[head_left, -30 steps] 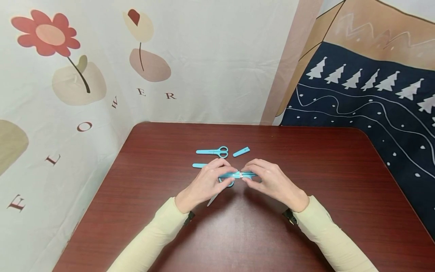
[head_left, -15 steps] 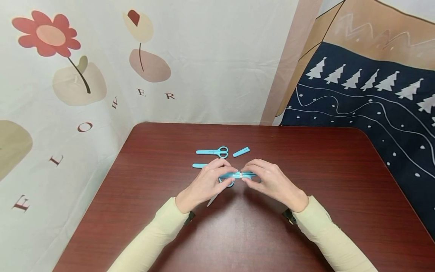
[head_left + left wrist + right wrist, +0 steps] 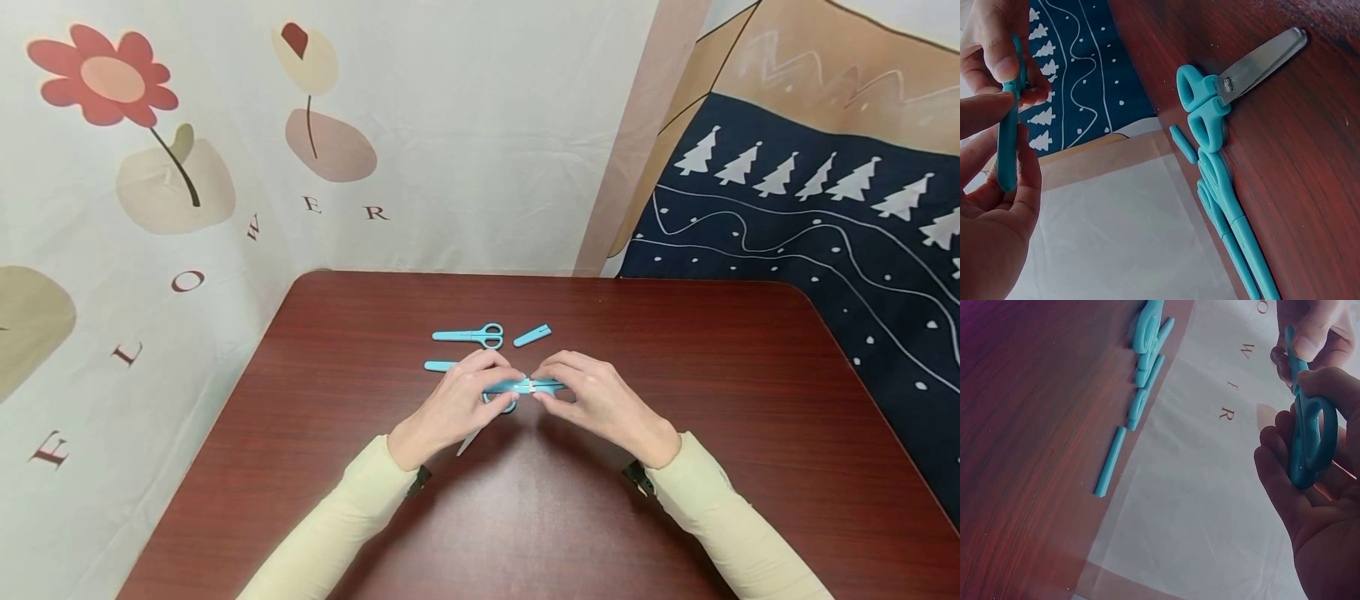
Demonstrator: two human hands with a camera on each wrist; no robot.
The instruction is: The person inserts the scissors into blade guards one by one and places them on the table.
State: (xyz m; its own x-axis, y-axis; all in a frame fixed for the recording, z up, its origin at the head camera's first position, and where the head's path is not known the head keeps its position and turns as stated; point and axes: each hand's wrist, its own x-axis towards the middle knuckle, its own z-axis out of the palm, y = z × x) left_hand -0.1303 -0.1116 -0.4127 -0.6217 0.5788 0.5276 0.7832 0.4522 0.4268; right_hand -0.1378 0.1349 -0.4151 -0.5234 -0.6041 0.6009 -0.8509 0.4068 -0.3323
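Both hands meet over the table in the head view, on one pair of light-blue scissors [image 3: 551, 387]. My left hand [image 3: 457, 400] pinches its blue blade cover [image 3: 1007, 150] between thumb and fingers. The handle end [image 3: 1319, 440] is held by my right hand [image 3: 600, 396], thumb on top near the pivot. The cover's mouth sits right at the handles, and the blades are hidden. Beneath the left hand lies another pair of scissors with a bare metal blade [image 3: 1263, 65], partly hidden in the head view.
Farther back on the brown table [image 3: 735, 375] lies a covered pair of scissors [image 3: 465, 336] beside a loose blade cover [image 3: 532, 335]. A second covered pair [image 3: 438, 366] is partly hidden behind the left hand. Printed cloths [image 3: 480, 167] hang behind the table.
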